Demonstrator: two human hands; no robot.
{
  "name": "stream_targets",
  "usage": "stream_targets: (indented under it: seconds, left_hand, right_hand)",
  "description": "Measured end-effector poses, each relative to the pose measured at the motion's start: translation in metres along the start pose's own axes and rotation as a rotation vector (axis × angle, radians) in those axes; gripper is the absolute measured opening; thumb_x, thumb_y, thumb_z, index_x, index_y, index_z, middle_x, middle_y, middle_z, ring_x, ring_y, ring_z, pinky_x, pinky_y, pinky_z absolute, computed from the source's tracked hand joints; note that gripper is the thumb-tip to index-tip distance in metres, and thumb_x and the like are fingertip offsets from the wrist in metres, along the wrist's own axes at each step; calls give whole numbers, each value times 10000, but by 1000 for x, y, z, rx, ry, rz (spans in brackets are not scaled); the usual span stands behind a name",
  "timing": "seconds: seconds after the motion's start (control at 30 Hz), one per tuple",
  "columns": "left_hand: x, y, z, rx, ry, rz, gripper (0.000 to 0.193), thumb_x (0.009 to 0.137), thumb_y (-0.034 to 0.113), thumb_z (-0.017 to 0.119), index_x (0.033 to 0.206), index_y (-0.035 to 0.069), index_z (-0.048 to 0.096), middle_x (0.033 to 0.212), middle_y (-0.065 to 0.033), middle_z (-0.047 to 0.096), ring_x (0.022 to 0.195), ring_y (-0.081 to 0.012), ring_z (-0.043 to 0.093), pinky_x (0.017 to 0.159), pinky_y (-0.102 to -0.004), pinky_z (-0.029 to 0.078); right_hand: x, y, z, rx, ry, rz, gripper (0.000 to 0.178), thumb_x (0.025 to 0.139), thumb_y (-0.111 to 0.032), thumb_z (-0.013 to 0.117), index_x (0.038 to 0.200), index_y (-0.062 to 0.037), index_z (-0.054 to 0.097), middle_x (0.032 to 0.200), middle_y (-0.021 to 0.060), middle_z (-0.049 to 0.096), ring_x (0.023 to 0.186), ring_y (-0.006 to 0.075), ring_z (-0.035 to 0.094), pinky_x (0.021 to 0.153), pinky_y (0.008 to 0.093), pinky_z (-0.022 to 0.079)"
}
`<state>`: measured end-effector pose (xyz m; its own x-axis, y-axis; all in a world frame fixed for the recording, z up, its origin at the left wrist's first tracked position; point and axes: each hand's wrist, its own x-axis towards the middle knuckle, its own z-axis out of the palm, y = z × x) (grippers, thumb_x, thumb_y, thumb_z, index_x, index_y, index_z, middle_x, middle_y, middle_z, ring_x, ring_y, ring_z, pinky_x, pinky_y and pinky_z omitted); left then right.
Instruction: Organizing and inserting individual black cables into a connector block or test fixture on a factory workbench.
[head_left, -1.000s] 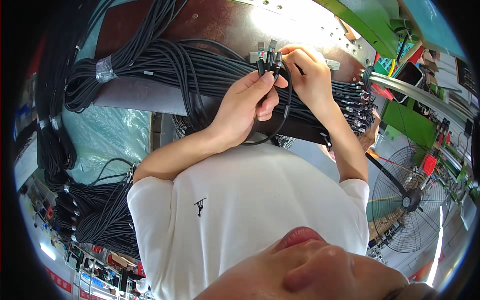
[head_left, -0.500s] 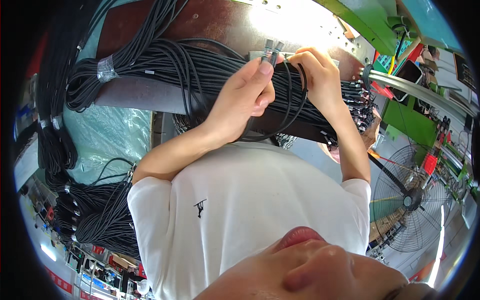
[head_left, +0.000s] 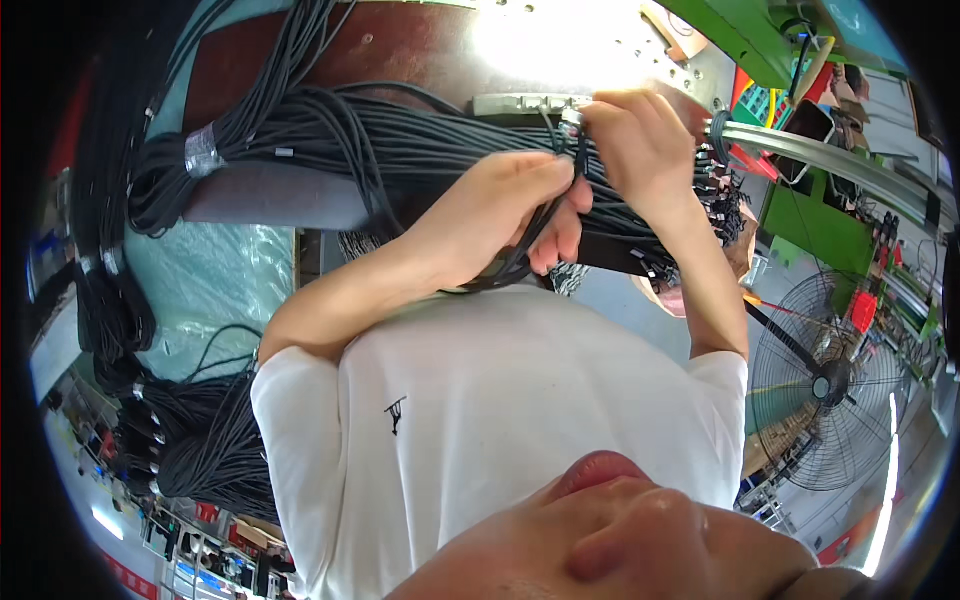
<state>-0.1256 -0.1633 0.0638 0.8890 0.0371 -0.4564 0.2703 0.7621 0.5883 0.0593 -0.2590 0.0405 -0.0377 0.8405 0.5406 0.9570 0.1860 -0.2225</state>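
Observation:
My left hand (head_left: 505,215) is closed around black cable (head_left: 537,225), which loops below its fingers. Just above its thumb, a shiny metal cable connector (head_left: 571,120) points upward. My right hand (head_left: 643,150) bends inward from the right, its fingertips closed at that connector; their inner side is hidden. Behind the connector lies a pale grey notched strip (head_left: 505,104) on the brown work surface. A thick bundle of black cables (head_left: 430,140) runs across the surface behind both hands.
Silvery tape (head_left: 203,152) wraps the bundle at left. More black cable coils (head_left: 205,440) hang beside a green plastic sheet (head_left: 220,290). Connector ends (head_left: 722,195) cluster at right, near a metal tube (head_left: 830,147). A floor fan (head_left: 825,385) stands at lower right.
My left hand has moved slightly down and right. The two connectors that stood up from its fingers no longer show there; one connector is now at my right fingertips.

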Motion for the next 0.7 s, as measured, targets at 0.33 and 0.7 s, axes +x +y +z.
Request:
stream_targets:
  seconds: [0.33,0.7]
  left_hand:
    - [5,2,-12,315,34,109,359,1035,324,405,991,5,564,723,-83,652,559,-101,600,538,-189,463]
    - [22,-3,-12,236,-41,68,346,1023,322,433,996,11,582,711,-88,661,537,-107,606,519,-190,461]
  right_hand:
    - [-36,29,12,354,-91,442,155,788,94,655,908,3,618,932,101,633,862,204,624,768,293,503]
    - [-45,38,16,439,-86,502,109,840,70,624,925,2,627,939,102,640,890,188,633,795,270,498]
